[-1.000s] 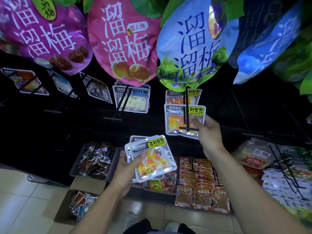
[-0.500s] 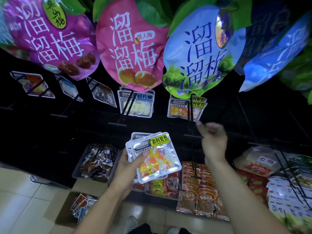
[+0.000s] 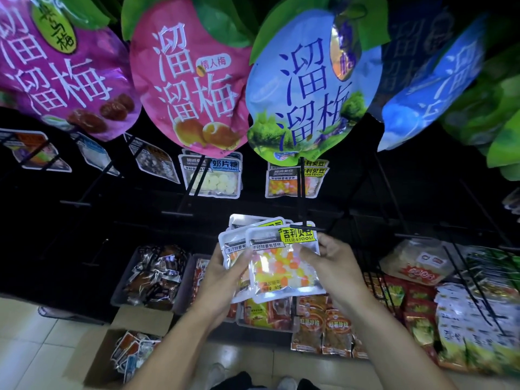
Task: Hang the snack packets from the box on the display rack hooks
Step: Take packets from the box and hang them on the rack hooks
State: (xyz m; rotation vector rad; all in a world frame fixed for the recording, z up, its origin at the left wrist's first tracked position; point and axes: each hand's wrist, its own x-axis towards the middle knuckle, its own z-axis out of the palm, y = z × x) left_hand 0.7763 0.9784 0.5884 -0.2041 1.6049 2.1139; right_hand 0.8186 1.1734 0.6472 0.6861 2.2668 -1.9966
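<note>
My left hand [image 3: 222, 273] grips a fanned stack of clear snack packets [image 3: 239, 243] with yellow labels and coloured candy inside. My right hand [image 3: 327, 261] pinches the right side of the top packet [image 3: 281, 266] of that stack. A black display hook [image 3: 302, 192] juts out just above the stack, its tip near the top packet's label. Two matching packets [image 3: 295, 180] hang at the back of this hook. The open cardboard box [image 3: 112, 353] with more packets stands on the floor at lower left.
Big plum bags, purple [image 3: 56, 68], pink [image 3: 194, 88] and blue [image 3: 312, 88], hang overhead. Milk-candy packets [image 3: 213, 175] hang on the hook to the left. Bins of dark wrapped snacks [image 3: 154, 277] and orange packets [image 3: 334, 327] fill the lower shelf. Several bare hooks stick out at right.
My right hand left the hook, where a packet now hangs at the back, and came down onto the top packet of the stack in my left hand.
</note>
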